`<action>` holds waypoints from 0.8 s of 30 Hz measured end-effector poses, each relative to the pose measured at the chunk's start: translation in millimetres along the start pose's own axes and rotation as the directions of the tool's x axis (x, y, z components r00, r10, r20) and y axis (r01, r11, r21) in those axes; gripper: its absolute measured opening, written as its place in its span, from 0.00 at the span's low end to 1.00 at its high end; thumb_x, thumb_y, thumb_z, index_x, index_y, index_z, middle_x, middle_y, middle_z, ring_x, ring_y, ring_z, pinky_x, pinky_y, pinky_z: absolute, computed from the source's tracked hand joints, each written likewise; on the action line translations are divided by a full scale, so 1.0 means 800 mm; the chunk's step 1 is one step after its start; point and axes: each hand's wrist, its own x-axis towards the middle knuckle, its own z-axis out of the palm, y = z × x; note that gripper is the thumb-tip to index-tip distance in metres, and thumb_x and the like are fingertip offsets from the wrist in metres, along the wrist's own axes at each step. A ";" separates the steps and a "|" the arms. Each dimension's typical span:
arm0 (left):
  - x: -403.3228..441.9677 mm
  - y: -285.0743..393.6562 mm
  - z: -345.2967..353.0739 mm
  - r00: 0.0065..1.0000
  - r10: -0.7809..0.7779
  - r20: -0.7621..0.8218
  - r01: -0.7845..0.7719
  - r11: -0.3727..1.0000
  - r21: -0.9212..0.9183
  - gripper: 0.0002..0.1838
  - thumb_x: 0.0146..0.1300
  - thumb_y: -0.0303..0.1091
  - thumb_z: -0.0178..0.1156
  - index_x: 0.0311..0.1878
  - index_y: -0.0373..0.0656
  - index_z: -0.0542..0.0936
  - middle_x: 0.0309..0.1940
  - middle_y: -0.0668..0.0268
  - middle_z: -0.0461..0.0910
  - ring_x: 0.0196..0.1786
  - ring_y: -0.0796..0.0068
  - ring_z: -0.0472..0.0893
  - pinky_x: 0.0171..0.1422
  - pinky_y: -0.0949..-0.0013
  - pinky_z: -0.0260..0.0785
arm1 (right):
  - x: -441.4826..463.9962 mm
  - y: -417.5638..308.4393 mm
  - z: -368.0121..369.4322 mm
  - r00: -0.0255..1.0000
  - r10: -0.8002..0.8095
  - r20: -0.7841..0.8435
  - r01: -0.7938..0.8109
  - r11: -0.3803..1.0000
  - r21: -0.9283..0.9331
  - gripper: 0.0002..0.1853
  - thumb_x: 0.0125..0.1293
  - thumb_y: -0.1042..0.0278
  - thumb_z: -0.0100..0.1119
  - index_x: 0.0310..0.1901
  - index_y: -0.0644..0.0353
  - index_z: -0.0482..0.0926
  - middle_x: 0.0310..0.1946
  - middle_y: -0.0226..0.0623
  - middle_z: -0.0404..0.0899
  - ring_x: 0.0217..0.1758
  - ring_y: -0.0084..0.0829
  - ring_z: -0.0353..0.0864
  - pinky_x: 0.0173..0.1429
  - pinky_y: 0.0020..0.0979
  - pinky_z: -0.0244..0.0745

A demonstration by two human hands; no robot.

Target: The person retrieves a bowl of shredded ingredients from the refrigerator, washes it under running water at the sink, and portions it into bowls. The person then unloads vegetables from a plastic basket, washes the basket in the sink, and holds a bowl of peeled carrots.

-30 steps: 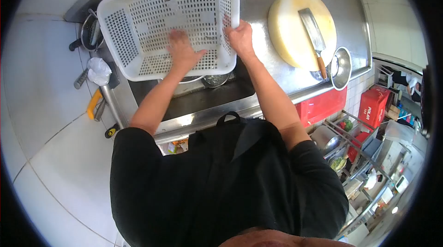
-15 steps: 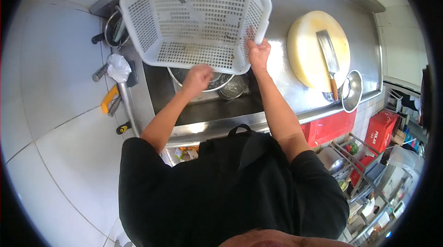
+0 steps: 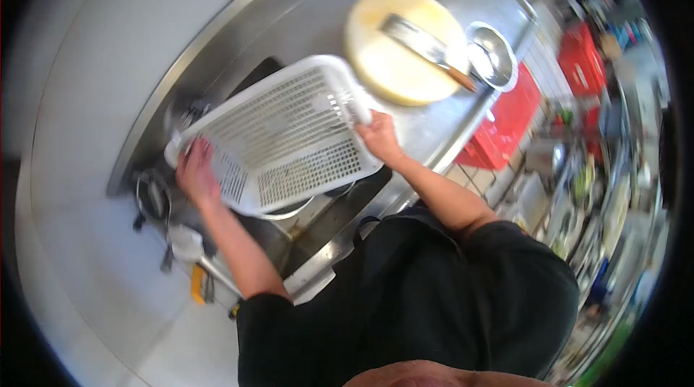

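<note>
A white perforated plastic basket [image 3: 289, 134] is tilted over the metal sink [image 3: 318, 239], and its inside faces me. My left hand [image 3: 198, 173] is at the basket's left end, fingers against its side. On the right end, my right hand [image 3: 379, 135] grips the rim. Part of a round metal bowl [image 3: 289, 211] shows beneath the basket. A thick round cutting board [image 3: 405, 47] stands on the counter beyond my right hand, with a wooden-handled cleaver [image 3: 423, 47] lying across it.
A metal bowl [image 3: 491, 56] stands right of the board at the counter's edge. Red containers [image 3: 501, 123] are below it. Left of the sink are a strainer [image 3: 153, 195], a white bag [image 3: 186, 244] and yellow-handled tools [image 3: 198, 284]. Shelves with food stand at the right.
My left hand has gone from inside the basket, past its front edge, to its left end. The camera view has turned, and the basket is tilted differently. My right hand keeps its grip.
</note>
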 end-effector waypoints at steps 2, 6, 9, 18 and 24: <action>-0.005 0.007 -0.020 1.000 0.019 0.021 -0.019 0.999 0.036 0.14 0.63 0.21 0.59 0.53 0.35 0.74 0.47 0.57 0.81 0.51 0.63 0.81 0.59 0.60 0.72 | -0.002 -0.034 -0.031 0.998 -0.044 -0.041 0.039 0.992 -0.116 0.18 0.54 0.80 0.52 0.48 0.64 0.81 0.34 0.46 0.84 0.31 0.33 0.82 0.39 0.32 0.76; 0.012 0.022 -0.068 0.938 -0.206 0.279 0.184 0.978 0.101 0.18 0.64 0.26 0.59 0.57 0.40 0.74 0.47 0.63 0.80 0.47 0.71 0.79 0.48 0.67 0.69 | -0.005 -0.166 -0.101 0.954 -0.278 -0.109 0.262 0.954 -0.143 0.23 0.49 0.81 0.52 0.50 0.62 0.81 0.43 0.51 0.83 0.40 0.45 0.84 0.45 0.36 0.78; 0.051 0.007 -0.131 0.974 0.052 0.219 -0.068 0.995 0.070 0.23 0.62 0.29 0.58 0.62 0.39 0.72 0.45 0.62 0.81 0.39 0.72 0.78 0.40 0.69 0.70 | 0.014 -0.205 -0.159 0.795 -0.576 -0.188 0.483 0.790 -0.377 0.28 0.46 0.83 0.53 0.53 0.56 0.81 0.50 0.47 0.81 0.49 0.44 0.83 0.55 0.36 0.78; 0.260 -0.081 -0.102 0.905 -0.421 -0.061 0.415 0.843 0.342 0.33 0.71 0.54 0.49 0.72 0.43 0.61 0.56 0.52 0.74 0.54 0.57 0.77 0.56 0.57 0.72 | 0.011 -0.269 -0.244 0.380 -0.777 -0.502 0.709 0.593 -0.381 0.19 0.54 0.75 0.63 0.50 0.57 0.83 0.49 0.44 0.82 0.53 0.40 0.83 0.61 0.34 0.76; 0.222 -0.085 -0.018 0.984 -0.143 -0.106 0.178 0.743 0.646 0.26 0.71 0.47 0.49 0.64 0.39 0.71 0.52 0.50 0.77 0.51 0.57 0.79 0.55 0.57 0.74 | 0.012 -0.192 -0.239 0.397 -0.861 -0.319 0.716 0.508 -0.479 0.22 0.53 0.78 0.62 0.51 0.47 0.84 0.49 0.34 0.83 0.54 0.36 0.81 0.61 0.32 0.76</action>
